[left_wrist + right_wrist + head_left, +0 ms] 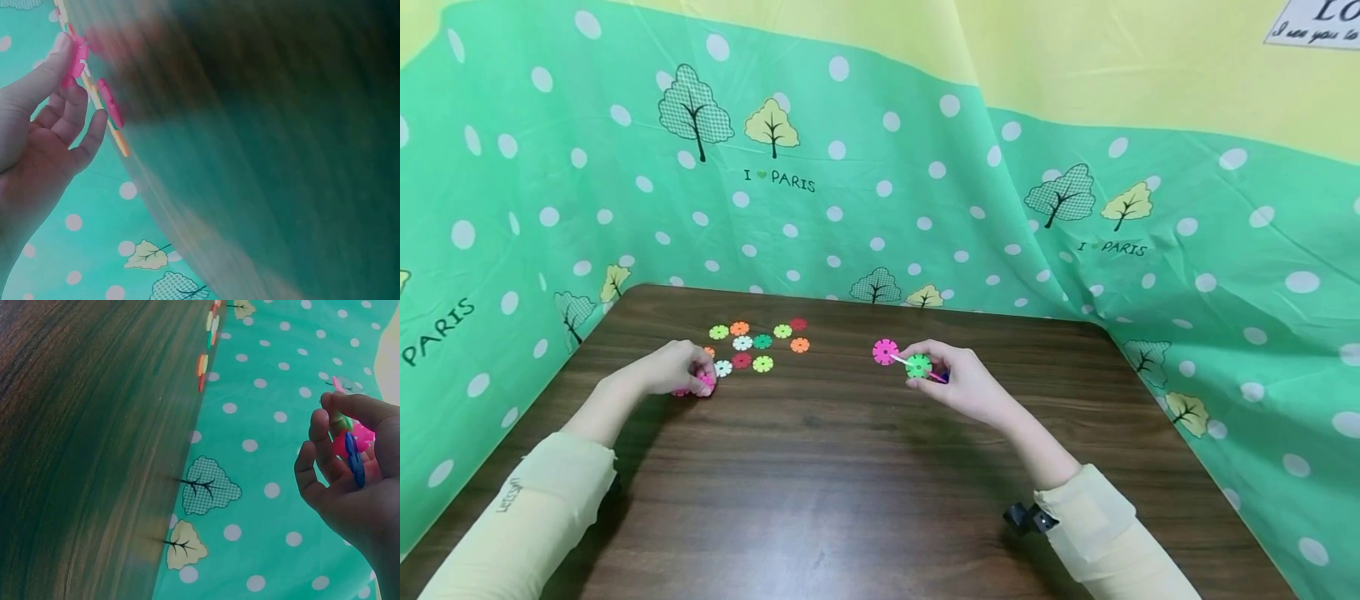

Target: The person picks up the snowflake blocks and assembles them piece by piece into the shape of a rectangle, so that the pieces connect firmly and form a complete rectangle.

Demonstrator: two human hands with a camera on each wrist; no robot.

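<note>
In the head view my left hand (672, 367) reaches to the left end of a spread of notched plastic discs. Its thumb and fingers pinch a pink disc (78, 57), seen edge-on in the left wrist view. Another pink disc (110, 103) lies just beside those fingers. My right hand (964, 382) grips a small chain of interlocked discs, held above the table toward the right. A pink disc (886, 352) forms its left end, followed by a white one seen edge-on and a green disc (918, 366). Near the palm sits a blue disc (354, 459).
Several loose discs in yellow-green, orange, white, red and green lie by the left hand, among them a green disc (763, 342) and an orange disc (800, 345). The brown wooden table (820, 500) ends at a dotted green curtain (880, 225) behind and on both sides.
</note>
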